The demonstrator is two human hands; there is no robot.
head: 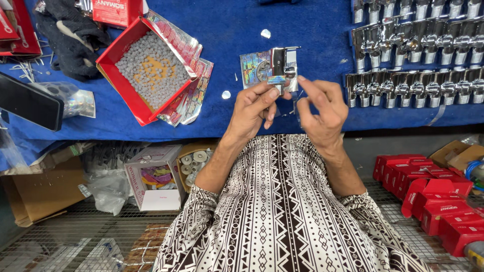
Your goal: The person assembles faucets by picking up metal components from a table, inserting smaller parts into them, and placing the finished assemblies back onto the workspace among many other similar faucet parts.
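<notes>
A person's left hand (254,108) pinches a small shiny sticker (276,79) between thumb and forefinger, holding it just under a chrome valve (283,63) that lies on the blue cloth (312,30) at about 12 o'clock from the hands. The right hand (322,108) hovers loosely open at 3 o'clock of the left, forefinger raised toward the valve and holding nothing that can be seen. A sheet of rainbow stickers (252,68) rests beside the valve at its 9 o'clock, apparently kept within easy reach. Rows of finished-looking chrome valves (418,60) are lined up at 2 o'clock, seemingly to keep them sorted. At 10 o'clock an open red box (146,68) holds small grey pellets. Red cartons (438,196) are stacked below the bench at 4 o'clock.
</notes>
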